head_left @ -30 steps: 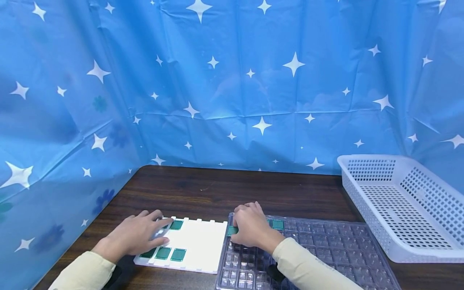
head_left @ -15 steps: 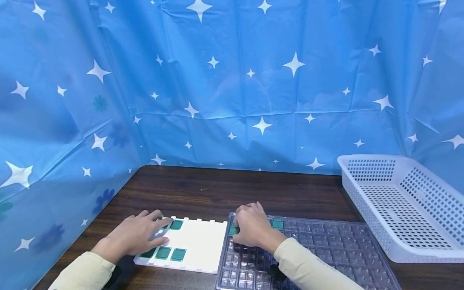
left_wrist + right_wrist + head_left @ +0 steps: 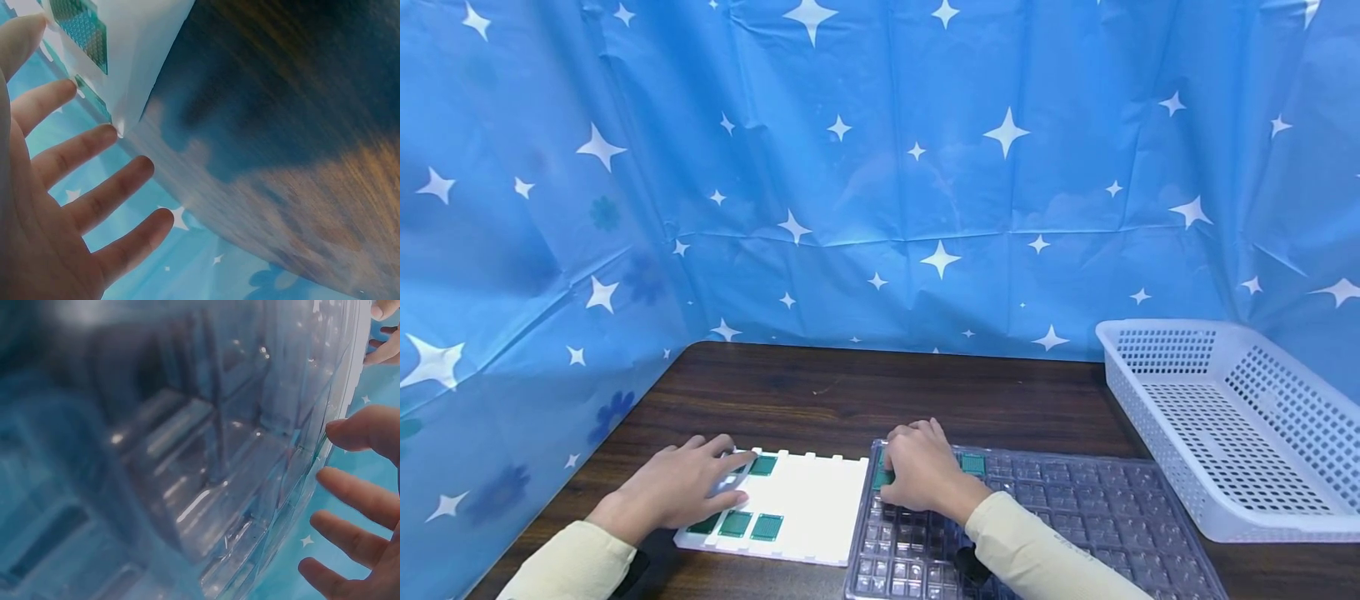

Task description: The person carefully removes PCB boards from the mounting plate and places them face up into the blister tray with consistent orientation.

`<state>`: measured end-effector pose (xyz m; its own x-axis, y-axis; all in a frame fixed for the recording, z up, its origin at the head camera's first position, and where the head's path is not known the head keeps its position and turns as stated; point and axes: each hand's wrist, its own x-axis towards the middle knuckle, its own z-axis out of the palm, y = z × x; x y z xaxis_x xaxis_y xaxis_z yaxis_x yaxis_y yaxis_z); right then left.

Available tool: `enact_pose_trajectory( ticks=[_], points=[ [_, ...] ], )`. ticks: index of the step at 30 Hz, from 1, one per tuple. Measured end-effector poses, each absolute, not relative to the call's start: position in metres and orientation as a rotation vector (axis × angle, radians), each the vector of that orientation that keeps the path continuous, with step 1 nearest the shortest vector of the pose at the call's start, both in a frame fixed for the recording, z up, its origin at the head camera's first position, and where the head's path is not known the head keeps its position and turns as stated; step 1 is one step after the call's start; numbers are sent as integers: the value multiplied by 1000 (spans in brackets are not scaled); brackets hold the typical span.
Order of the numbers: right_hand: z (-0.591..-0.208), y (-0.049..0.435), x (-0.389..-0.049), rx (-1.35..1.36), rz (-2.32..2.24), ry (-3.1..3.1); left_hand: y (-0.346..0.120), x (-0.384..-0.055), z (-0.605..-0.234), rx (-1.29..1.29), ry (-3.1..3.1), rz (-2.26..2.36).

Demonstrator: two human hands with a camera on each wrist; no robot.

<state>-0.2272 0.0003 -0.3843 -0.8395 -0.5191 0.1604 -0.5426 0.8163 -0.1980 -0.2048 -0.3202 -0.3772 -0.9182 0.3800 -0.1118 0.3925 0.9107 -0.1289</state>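
Head view: more of the green square circuit board (image 3: 882, 477) now shows left of our right hand (image 3: 921, 468), suggesting small adjusting in the clear plastic compartment tray (image 3: 1075, 498); bare dark wooden table (image 3: 850, 400) leaves room beyond that hand. Left wrist view: our left hand (image 3: 53, 231) is spread, index fingertip at the edge of the white flat holder (image 3: 150, 37). Right wrist view: fingers apart near the tray's rim; any pinch we cannot tell.

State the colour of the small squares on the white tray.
Green squares, clearest in the head view.
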Motion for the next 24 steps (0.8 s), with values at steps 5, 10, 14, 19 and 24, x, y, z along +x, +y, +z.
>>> enact_pose_trajectory(
  ticks=[5,10,14,19,24],
  points=[
    [-384,0,-228,894,361,-2913,-320,-205,-377,603,2990,-235],
    [-383,1,-227,927,373,-2921,-321,-205,-377,618,2994,-231],
    [-384,1,-227,936,377,-2915,-321,-204,-377,620,2997,-229],
    [-384,2,-227,945,352,-2906,-320,-205,-377,619,2997,-232],
    [-383,0,-227,959,371,-2898,-320,-204,-376,618,2993,-225]
  ],
)
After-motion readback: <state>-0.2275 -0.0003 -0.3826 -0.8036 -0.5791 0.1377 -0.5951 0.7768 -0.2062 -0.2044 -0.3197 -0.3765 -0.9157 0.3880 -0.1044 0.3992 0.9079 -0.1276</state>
